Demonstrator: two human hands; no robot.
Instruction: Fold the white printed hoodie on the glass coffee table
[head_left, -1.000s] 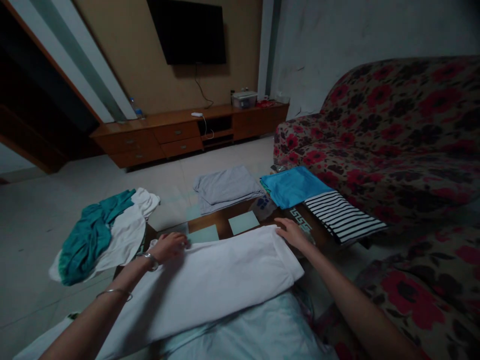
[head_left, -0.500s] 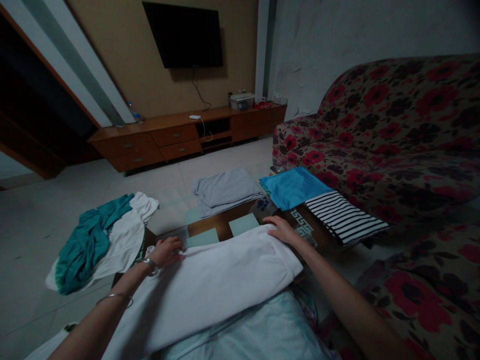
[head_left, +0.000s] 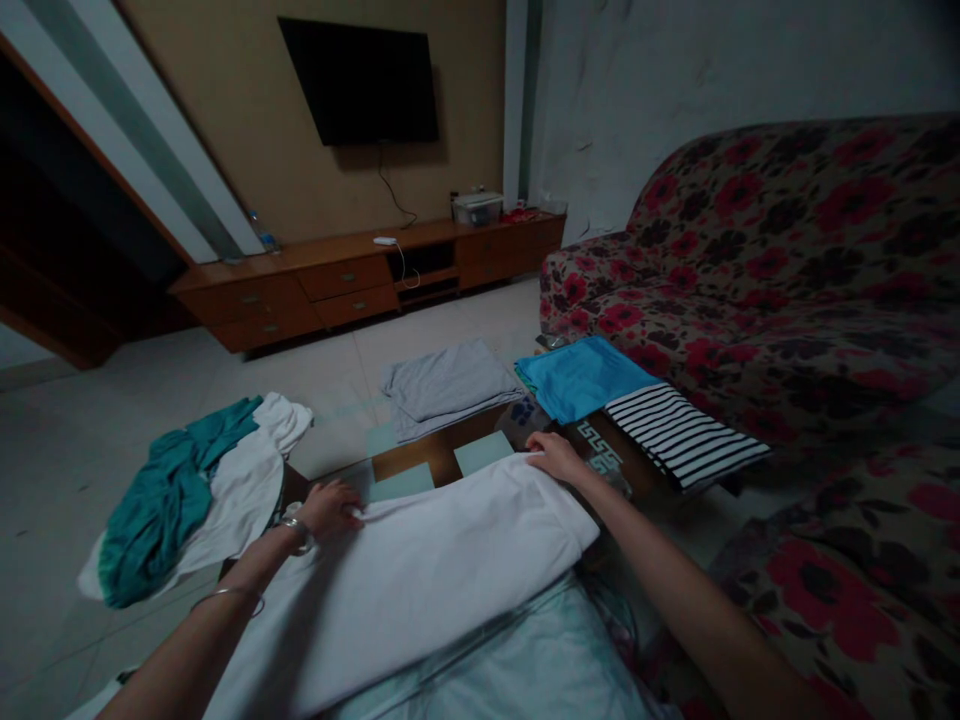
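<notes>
A white garment [head_left: 427, 560], folded into a long strip, lies across the near part of the low table [head_left: 409, 458]; its exact kind does not show. My left hand [head_left: 328, 508], with bracelets on the wrist, pinches its far edge toward the left. At the far right corner, my right hand [head_left: 553, 456] has its fingers closed on the same fabric. Under the white garment, closest to me, spreads a pale blue-green cloth [head_left: 517, 655]. Beyond my hands rests a folded grey garment [head_left: 450, 382].
On the table's right lie a folded blue garment [head_left: 589, 375] and a black-and-white striped one [head_left: 684, 432]. Teal and white clothes [head_left: 161, 500] are heaped at the left. A floral sofa [head_left: 750, 270] borders the right side; a wooden TV cabinet [head_left: 349, 285] stands along the far wall.
Both hands keep their grip on the white garment's far edge, and its far left edge looks slightly straighter. The view has shifted a little; everything else lies as before.
</notes>
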